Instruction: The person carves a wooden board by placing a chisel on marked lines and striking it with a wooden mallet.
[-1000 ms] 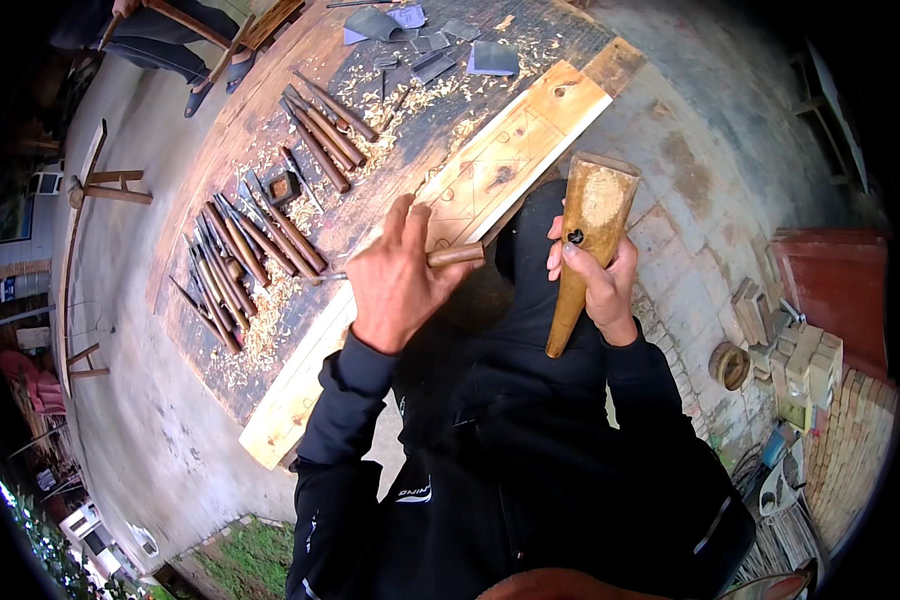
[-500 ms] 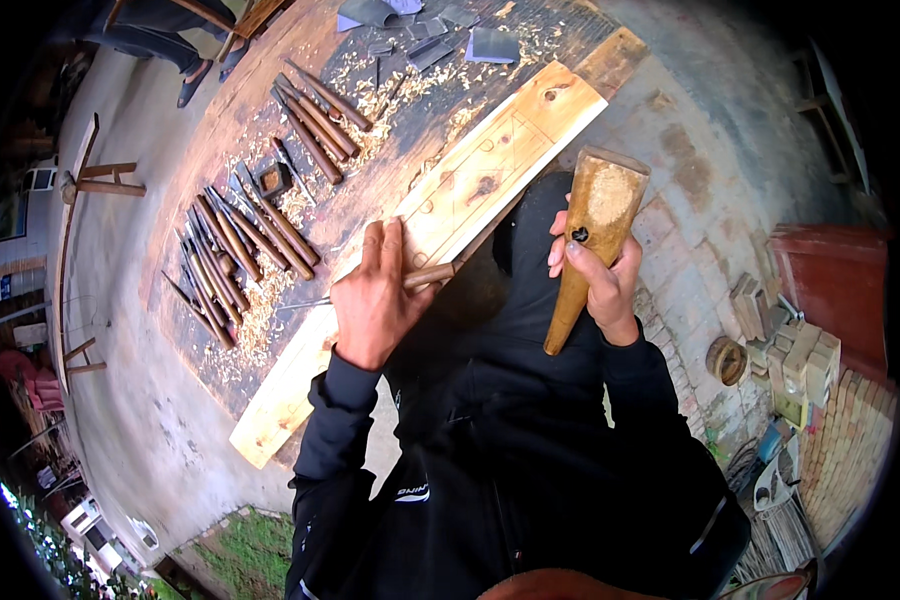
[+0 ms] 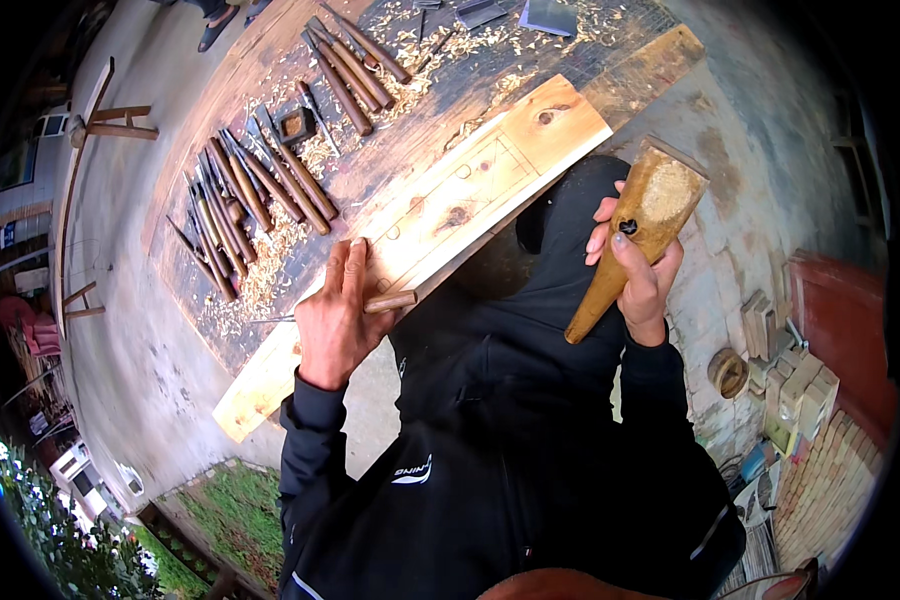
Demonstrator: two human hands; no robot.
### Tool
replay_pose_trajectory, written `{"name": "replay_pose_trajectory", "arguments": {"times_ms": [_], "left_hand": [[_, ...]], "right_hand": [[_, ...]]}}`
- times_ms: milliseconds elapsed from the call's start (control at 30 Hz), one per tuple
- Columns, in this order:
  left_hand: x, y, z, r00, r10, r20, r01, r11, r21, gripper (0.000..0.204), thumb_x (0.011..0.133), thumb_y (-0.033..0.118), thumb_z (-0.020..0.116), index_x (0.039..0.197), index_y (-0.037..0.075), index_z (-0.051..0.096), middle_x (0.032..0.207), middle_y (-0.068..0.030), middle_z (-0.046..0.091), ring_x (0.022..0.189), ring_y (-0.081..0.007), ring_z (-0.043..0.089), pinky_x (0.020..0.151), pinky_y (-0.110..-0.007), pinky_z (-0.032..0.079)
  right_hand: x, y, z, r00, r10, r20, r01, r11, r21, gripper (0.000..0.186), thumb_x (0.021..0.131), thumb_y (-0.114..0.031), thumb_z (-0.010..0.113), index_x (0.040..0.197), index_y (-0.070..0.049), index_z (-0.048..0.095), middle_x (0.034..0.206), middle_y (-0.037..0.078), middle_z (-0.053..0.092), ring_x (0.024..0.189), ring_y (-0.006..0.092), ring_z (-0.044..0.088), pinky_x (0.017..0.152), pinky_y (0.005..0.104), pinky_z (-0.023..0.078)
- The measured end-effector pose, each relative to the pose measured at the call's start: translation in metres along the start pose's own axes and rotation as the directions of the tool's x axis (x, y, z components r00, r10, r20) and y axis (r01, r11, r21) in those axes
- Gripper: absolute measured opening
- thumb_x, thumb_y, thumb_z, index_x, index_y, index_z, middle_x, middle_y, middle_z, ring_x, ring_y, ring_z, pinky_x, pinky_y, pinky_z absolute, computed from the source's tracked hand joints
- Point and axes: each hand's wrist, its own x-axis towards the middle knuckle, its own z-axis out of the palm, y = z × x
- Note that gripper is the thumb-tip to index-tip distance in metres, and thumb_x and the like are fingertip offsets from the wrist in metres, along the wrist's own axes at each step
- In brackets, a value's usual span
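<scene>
A long pale wooden board [image 3: 530,140] with pencilled lines and circles lies slantwise along the near edge of the workbench. My left hand [image 3: 332,325] rests on it, the first two fingers stretched out flat on the wood. Under those fingers my left hand grips a chisel [image 3: 394,301]. Its wooden handle sticks out to the right, and its thin metal blade shows to the left of the hand. In my right hand [image 3: 650,270] is a wooden mallet [image 3: 670,190], held up off the board's near side. The mallet's broad, worn head points up and its tapered handle points down.
Rows of wood-handled carving tools [image 3: 245,185] lie on the workbench [image 3: 450,130] beyond the board, among wood shavings [image 3: 260,290]. A small dark square box [image 3: 294,125] stands between them. Abrasive sheets [image 3: 548,16] lie at the far edge. A wooden stool [image 3: 120,122] stands left.
The whole view has shifted a little. My right hand has carried the mallet slightly right, farther from the board. My left hand still grips the chisel on the board.
</scene>
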Motion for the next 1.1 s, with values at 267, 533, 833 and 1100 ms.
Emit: {"name": "replay_pose_trajectory", "arguments": {"times_ms": [267, 533, 833, 1100], "left_hand": [[0.015, 0.0, -0.031, 0.941, -0.082, -0.328, -0.045, 0.931, -0.363, 0.012, 0.084, 0.006, 0.077, 0.096, 0.004, 0.078, 0.1, -0.0086, 0.074, 0.075, -0.0203, 0.071, 0.066, -0.03, 0.053], [0.064, 0.038, -0.068, 0.84, -0.318, -0.44, -0.494, -0.114, -0.862, 0.058, 0.112, 0.047, 0.039, 0.066, 0.012, 0.039, 0.062, -0.0038, 0.044, 0.05, -0.0115, 0.031, 0.048, -0.025, 0.028], [0.084, 0.05, -0.049, 0.89, -0.364, -0.277, -0.426, -0.443, -0.789, 0.059, 0.11, 0.056, 0.037, 0.073, 0.01, 0.039, 0.069, -0.0011, 0.035, 0.06, -0.0123, 0.028, 0.052, -0.027, 0.026], [0.089, 0.055, -0.049, 0.884, -0.382, -0.268, -0.419, -0.399, -0.816, 0.055, 0.112, 0.049, 0.039, 0.071, 0.012, 0.04, 0.061, 0.0002, 0.035, 0.048, -0.0101, 0.027, 0.043, -0.026, 0.026]], "right_hand": [[-0.001, 0.003, 0.0, 0.999, -0.03, 0.019, 0.03, 0.999, -0.033, 0.029, 0.096, -0.005, 0.063, 0.119, 0.011, 0.057, 0.109, 0.019, 0.066, 0.079, 0.0184, 0.067, 0.067, 0.0319, 0.056], [0.0, 0.003, 0.003, 0.999, -0.03, 0.014, 0.031, 0.998, -0.063, 0.029, 0.097, -0.006, 0.063, 0.121, 0.01, 0.057, 0.11, 0.019, 0.066, 0.079, 0.019, 0.067, 0.067, 0.0326, 0.056], [0.001, 0.003, 0.004, 1.0, -0.019, 0.01, 0.02, 0.993, -0.12, 0.05, 0.094, -0.009, 0.062, 0.137, 0.012, 0.046, 0.111, 0.02, 0.065, 0.079, 0.0204, 0.068, 0.066, 0.032, 0.058], [0.0, 0.004, 0.003, 1.0, -0.008, 0.003, 0.009, 0.993, -0.118, 0.048, 0.094, -0.008, 0.061, 0.135, 0.012, 0.047, 0.111, 0.02, 0.065, 0.08, 0.0204, 0.068, 0.066, 0.0319, 0.058]]}}
